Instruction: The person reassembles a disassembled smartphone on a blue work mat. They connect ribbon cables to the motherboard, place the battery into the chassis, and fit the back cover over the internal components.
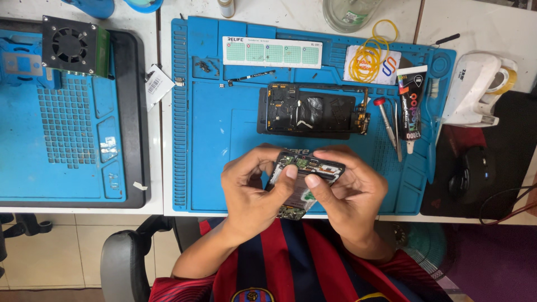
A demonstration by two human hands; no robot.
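Note:
Both hands hold an opened phone body [305,170] with its circuit board exposed, just above the near edge of the blue work mat [224,123]. My left hand [251,190] grips its left side, thumb pressing on the inside. My right hand [349,187] grips the right side, thumb also on the inner parts. Farther back on the mat lies a second dismantled phone frame [313,111], dark and open, untouched.
A red-topped screwdriver [385,120], tweezers [397,131] and a black glue tube [411,103] lie right of the frame. Yellow rubber bands [369,53], a white tape dispenser [472,89], a black mouse [472,173], and a fan unit [72,45] on another blue mat at left.

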